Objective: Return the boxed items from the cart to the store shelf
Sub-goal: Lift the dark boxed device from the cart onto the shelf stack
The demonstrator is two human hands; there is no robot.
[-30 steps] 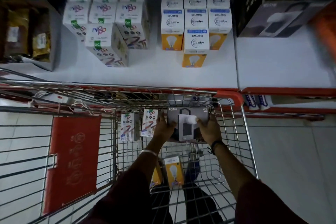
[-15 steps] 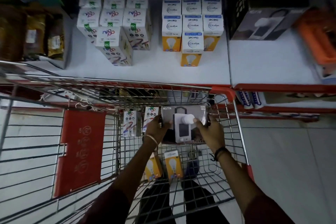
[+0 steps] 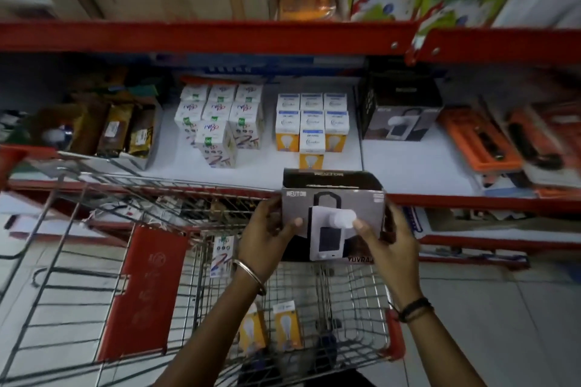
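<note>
A grey and black lamp box (image 3: 333,207) is held above the front rim of the wire cart (image 3: 176,195), level with the white shelf's (image 3: 408,166) red edge. My left hand (image 3: 267,239) grips its left side and my right hand (image 3: 388,240) grips its right side. A matching lamp box (image 3: 401,113) stands on the shelf at the right. Inside the cart lie two orange bulb boxes (image 3: 284,328) and a white patterned box (image 3: 221,254) leaning on the mesh.
On the shelf stand stacked white patterned boxes (image 3: 220,126) and white-orange bulb boxes (image 3: 311,126). Brown packets (image 3: 122,132) sit at the left, orange packs (image 3: 490,141) at the right. A red-edged upper shelf (image 3: 220,38) overhangs. A red panel (image 3: 141,292) hangs in the cart.
Both hands have lifted the lamp box up out of the cart toward the shelf edge. The view has tilted up, showing the upper shelf.
</note>
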